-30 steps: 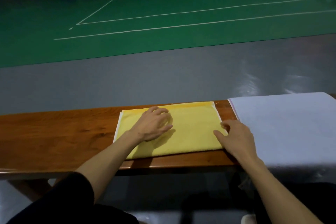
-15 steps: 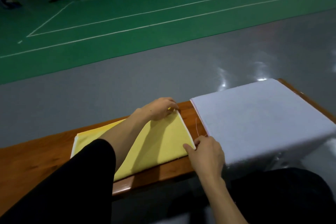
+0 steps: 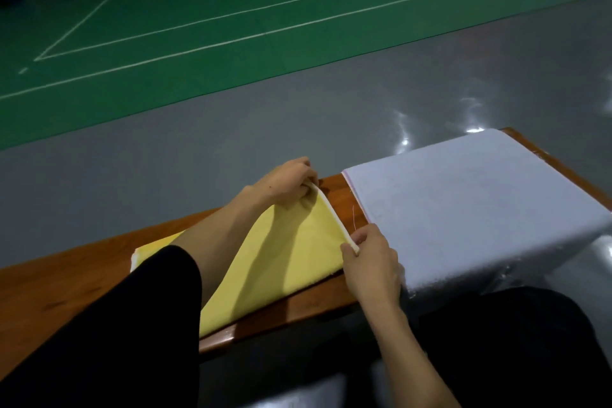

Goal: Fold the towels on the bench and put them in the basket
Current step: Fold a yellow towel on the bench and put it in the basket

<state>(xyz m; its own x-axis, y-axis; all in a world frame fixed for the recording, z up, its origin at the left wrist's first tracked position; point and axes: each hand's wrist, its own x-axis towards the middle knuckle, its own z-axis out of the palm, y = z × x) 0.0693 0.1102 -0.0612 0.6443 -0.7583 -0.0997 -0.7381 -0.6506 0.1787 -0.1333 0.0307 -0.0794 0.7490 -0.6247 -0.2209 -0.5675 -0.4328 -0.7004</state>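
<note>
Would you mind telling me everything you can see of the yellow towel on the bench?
The yellow towel is soft matte cloth with a pale hem along its right edge. It lies on the wooden bench, that edge raised: the left hand pinches its far corner, the right hand its near corner. Bare bench separates it from the pale towel alongside.

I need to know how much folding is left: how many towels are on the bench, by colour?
yellow towel: 1, its edge pinched by the left hand and the right hand
pale towel: 1, lying flat and draped over the near edge of the bench
Total: 2 towels
</note>
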